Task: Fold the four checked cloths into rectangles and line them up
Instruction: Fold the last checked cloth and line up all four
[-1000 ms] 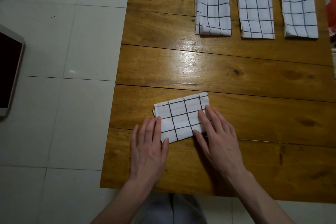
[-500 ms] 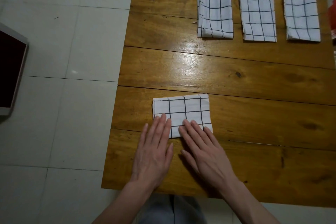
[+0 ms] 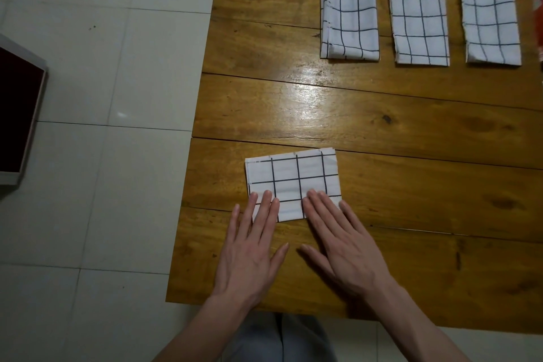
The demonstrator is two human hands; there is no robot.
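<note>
White tiles cover the floor [image 3: 88,97] on the left side, and a flat device with a dark screen [image 3: 14,114] lies there, cut by the picture edge. To its right stands the wooden counter [image 3: 382,126], made of wide glossy planks with dark knots.

On the near part of the counter lies the fourth cloth [image 3: 293,179]. It is white with thin dark lines that make a grid of squares. It is folded to a rectangle with the long side going left to right, and it sits a little tilted. At its left and top edges the layers do not match exactly, so a thin border of lower layer shows.

The left hand [image 3: 249,250] lies flat with straight fingers, holding nothing; the fingertips press on the near left corner of this cloth. The right hand [image 3: 340,244] is flat in the same way, fingers straight and together, and its fingertips press on the near right part of the cloth. Both palms rest on the wood.

Along the far edge three other cloths lie in a row, apart from each other, each with the long side pointing away. The left folded cloth [image 3: 349,20] has loose layers on its left side. The middle folded cloth [image 3: 420,23] is flat and neat. The right folded cloth [image 3: 490,26] has a slightly wavy top edge.
</note>
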